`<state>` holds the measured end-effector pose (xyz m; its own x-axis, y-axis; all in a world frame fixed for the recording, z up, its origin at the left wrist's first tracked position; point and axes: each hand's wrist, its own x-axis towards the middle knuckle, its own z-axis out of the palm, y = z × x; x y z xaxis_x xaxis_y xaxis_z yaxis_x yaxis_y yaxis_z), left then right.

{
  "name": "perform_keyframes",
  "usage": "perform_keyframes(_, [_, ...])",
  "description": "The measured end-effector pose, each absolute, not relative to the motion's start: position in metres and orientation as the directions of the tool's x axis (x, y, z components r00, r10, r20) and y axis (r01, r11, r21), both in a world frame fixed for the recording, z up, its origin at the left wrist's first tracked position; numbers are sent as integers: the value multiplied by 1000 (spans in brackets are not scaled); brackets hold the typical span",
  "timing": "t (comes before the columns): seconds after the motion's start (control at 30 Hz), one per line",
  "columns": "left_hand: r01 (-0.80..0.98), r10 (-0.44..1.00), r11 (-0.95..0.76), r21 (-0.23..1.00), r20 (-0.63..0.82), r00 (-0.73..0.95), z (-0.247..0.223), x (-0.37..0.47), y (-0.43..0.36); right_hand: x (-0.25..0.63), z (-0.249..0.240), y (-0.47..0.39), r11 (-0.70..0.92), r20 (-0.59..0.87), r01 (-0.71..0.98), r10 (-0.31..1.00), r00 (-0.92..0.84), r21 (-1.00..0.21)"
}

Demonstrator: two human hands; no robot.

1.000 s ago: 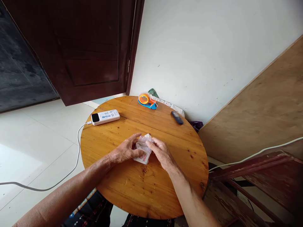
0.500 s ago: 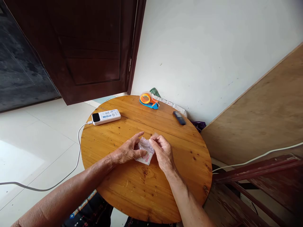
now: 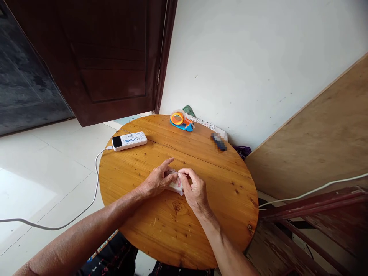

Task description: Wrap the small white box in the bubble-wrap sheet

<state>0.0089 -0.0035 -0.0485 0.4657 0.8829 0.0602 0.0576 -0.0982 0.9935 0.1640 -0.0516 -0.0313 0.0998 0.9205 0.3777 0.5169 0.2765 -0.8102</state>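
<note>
Between my hands, on the wooden table, lies a small white packet [image 3: 176, 187] with red print, wrapped in clear plastic film. My left hand [image 3: 158, 179] grips it from the left, thumb laid across its top and index finger stretched out past it. At its upper right edge, the thumb and index finger of my right hand [image 3: 196, 190] are pinched together on the film. Much of the packet's left and upper side is hidden under my fingers.
The round wooden table [image 3: 155, 230] carries a white power bank [image 3: 133, 140] with a cable, an orange and blue tape dispenser [image 3: 182, 120], and a pixelated dark object [image 3: 218, 142]. Behind the table are a white wall [image 3: 230, 57] and a dark red door [image 3: 112, 57].
The loose film that stood up at the packet's top is now folded down towards it. My right hand has shifted slightly left, nearer my left thumb.
</note>
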Motion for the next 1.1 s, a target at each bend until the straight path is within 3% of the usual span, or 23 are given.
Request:
perform_keyframes(0.1, [61,898,-128,990,90,431,-49,9,-3,166,-38,-43,300,426,569,900,98,-766])
perform_keyframes(0.27, [148,921,-256,955,195,337,-41,-2,-12,171,-40,-34,295,396,479,910,122,-827])
perform_keyframes(0.4, [222,868,-399,890,288,405,-35,-8,-20,172,-38,-35,293,382,452,917,117,-843])
perform_keyframes(0.6, [253,855,-411,876,275,439,-33,-6,-18,174,-30,-41,321,397,495,916,52,-807])
perform_keyframes(0.8, [250,870,-377,892,248,427,-37,-5,-17,182,-25,-50,467,509,614,852,-120,-636])
perform_keyframes(0.93, [246,838,-461,853,327,436,-42,-6,-16,190,-21,-57,515,516,729,817,-258,-451])
perform_keyframes(1.1, [234,797,-525,818,377,472,-46,-7,-17,191,-18,-62,545,566,775,766,-304,-320])
